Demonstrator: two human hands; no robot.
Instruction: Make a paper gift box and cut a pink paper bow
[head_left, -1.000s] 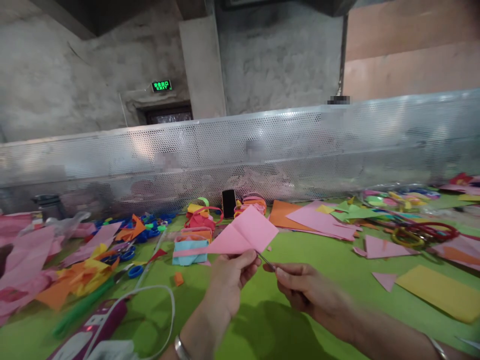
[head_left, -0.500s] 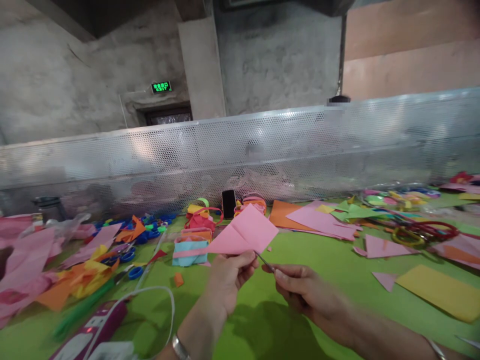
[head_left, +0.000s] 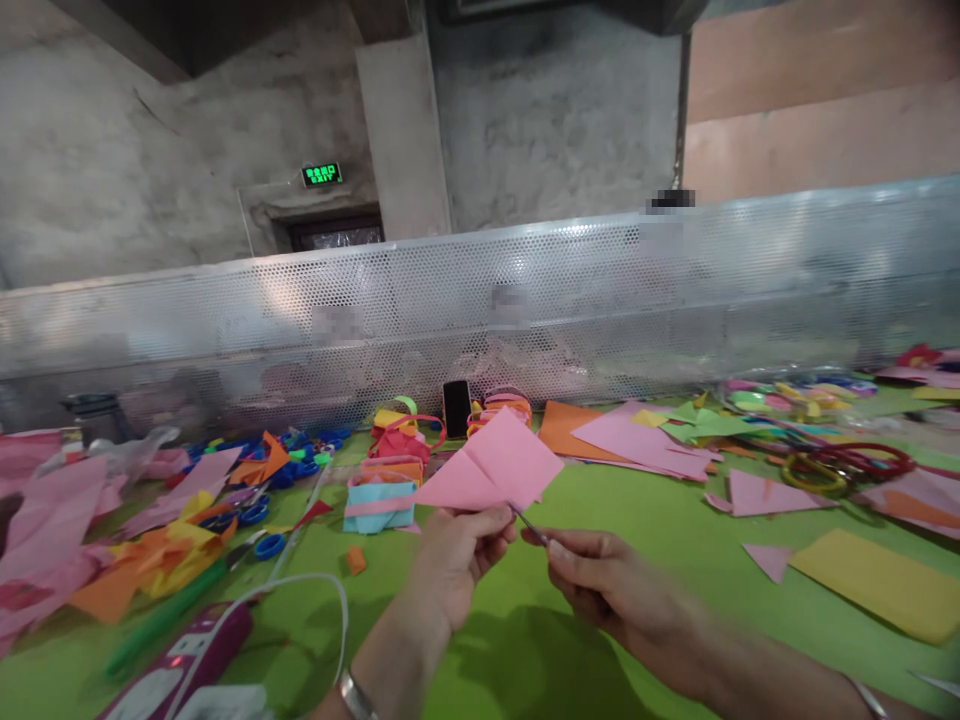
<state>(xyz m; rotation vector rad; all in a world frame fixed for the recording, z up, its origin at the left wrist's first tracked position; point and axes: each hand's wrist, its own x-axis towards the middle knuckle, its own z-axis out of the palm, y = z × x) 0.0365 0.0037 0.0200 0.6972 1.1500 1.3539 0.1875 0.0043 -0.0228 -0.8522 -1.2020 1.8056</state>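
Pink paper (head_left: 491, 460) spreads beyond the hands (head_left: 607, 575), pinched in the left (head_left: 455, 555).

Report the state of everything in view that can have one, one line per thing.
Left hand: closed on the pink sheet
Pink sheet: creased, held up off the table
Right hand: closed on a thin metal tool
Thin metal tool: tip at the pink sheet's lower edge
Phone: upright, screen dark
Exit sign: lit green
Power strip: red light on
Yellow sheet: lying flat
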